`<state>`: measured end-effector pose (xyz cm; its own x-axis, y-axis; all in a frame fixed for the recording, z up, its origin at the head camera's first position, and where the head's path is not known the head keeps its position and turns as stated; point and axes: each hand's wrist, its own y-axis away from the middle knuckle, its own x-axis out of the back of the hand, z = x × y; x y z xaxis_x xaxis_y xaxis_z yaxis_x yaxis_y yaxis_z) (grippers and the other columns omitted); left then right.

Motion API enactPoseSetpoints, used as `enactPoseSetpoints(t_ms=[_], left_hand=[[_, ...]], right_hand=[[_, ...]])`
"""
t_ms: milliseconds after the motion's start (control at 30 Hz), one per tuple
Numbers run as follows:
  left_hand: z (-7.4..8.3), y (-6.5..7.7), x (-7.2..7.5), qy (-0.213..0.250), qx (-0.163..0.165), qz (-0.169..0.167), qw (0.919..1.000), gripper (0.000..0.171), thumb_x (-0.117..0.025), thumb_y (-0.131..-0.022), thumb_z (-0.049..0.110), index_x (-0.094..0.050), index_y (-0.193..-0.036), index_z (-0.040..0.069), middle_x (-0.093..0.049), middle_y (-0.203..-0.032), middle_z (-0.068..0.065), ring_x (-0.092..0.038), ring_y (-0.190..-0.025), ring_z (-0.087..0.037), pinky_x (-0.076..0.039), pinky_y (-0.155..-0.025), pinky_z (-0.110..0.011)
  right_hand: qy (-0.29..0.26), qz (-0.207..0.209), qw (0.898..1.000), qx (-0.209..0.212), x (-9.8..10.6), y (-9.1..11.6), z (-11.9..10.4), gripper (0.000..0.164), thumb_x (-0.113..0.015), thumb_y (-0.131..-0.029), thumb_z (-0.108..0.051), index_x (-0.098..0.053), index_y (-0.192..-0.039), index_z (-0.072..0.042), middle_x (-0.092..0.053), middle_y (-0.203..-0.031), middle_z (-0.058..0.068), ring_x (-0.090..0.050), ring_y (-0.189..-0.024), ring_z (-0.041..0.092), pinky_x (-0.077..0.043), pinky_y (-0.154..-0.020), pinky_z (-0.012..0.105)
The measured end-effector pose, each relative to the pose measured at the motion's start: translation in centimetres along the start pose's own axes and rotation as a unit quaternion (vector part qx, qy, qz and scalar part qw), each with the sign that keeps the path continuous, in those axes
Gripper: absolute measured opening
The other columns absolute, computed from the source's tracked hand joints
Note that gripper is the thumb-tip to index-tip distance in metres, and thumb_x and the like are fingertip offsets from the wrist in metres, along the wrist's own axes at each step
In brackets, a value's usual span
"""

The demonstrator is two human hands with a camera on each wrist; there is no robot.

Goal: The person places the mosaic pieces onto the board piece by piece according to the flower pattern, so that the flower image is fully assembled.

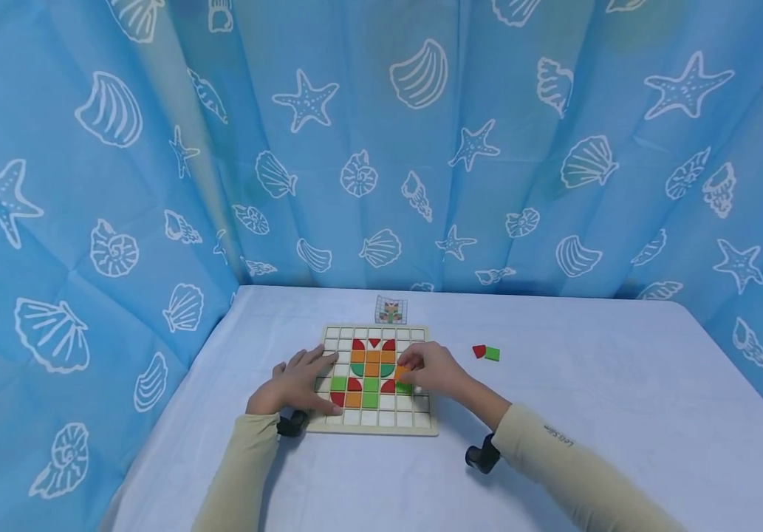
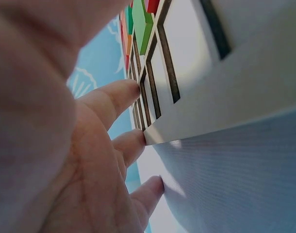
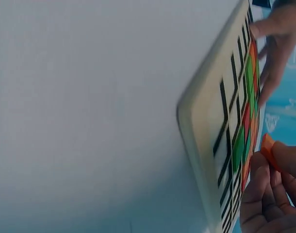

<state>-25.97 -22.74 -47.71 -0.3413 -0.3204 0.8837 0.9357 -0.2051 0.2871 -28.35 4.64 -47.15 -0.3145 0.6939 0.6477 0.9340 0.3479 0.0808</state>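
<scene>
A wooden grid board [image 1: 371, 430] lies on the table, with red, orange and green tiles forming a pattern in its cells. My right hand [image 1: 436, 371] pinches an orange tile [image 3: 269, 151] between thumb and fingers over the board's right side. Close under it sits a green tile [image 3: 238, 149] in the grid. My left hand [image 1: 298, 383] rests at the board's left edge with fingers spread; in the left wrist view some fingertips touch the frame. Near its thumb are a red tile [image 1: 337, 398] and an orange tile [image 1: 353, 400].
Just behind the board lies a small printed card [image 1: 391, 310] showing a coloured grid pattern. A loose red piece [image 1: 479, 351] and a loose green square [image 1: 492, 354] lie to the right on the white-covered table [image 1: 587, 384]. A blue curtain [image 1: 368, 148] hangs behind.
</scene>
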Motion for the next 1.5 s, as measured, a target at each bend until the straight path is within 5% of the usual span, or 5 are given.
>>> enactPoseSetpoints(t_ms=[400,967,1267,1500], left_hand=[[0.0,-0.1,-0.1,-0.003,0.002,-0.004,1.0,0.105,-0.086,-0.067,0.054,-0.034,-0.155,0.026,-0.022,-0.165,-0.008,-0.015,-0.15,-0.04,-0.014,-0.114,-0.072],[0.0,-0.2,0.0,-0.006,0.007,-0.003,0.9999,0.105,-0.086,-0.068,0.053,-0.034,-0.155,0.027,-0.021,-0.165,-0.008,-0.014,-0.151,-0.04,-0.013,-0.115,-0.072],[-0.2,-0.2,0.0,-0.004,0.005,-0.004,1.0,0.105,-0.086,-0.067,0.054,-0.034,-0.155,0.027,-0.022,-0.165,-0.008,-0.015,-0.15,-0.039,-0.013,-0.114,-0.072],[-0.2,-0.3,0.0,-0.011,0.007,-0.009,0.9999,0.105,-0.085,-0.068,0.055,-0.033,-0.155,0.028,-0.021,-0.165,-0.008,-0.016,-0.15,-0.038,-0.013,-0.115,-0.072]], right_hand=[[0.016,-0.05,0.998,0.04,-2.4,1.3,-0.5,0.012,-0.081,-0.083,-0.016,-0.07,-0.089,-0.014,-0.063,-0.079,-0.004,-0.056,-0.075,0.013,-0.051,-0.065,0.021],[0.104,-0.042,0.991,0.068,-3.2,1.7,-0.8,0.009,-0.077,-0.087,-0.019,-0.077,-0.093,-0.013,-0.068,-0.087,-0.005,-0.057,-0.082,0.009,-0.053,-0.073,0.022],[0.094,-0.046,0.992,0.065,-3.0,1.5,-0.9,0.008,-0.078,-0.086,-0.02,-0.078,-0.092,-0.015,-0.067,-0.088,-0.006,-0.055,-0.086,0.011,-0.053,-0.074,0.024],[0.035,-0.019,0.999,0.012,-2.2,1.0,-0.3,0.015,-0.081,-0.082,-0.019,-0.076,-0.096,-0.018,-0.064,-0.096,-0.002,-0.057,-0.089,0.015,-0.055,-0.071,0.025]])
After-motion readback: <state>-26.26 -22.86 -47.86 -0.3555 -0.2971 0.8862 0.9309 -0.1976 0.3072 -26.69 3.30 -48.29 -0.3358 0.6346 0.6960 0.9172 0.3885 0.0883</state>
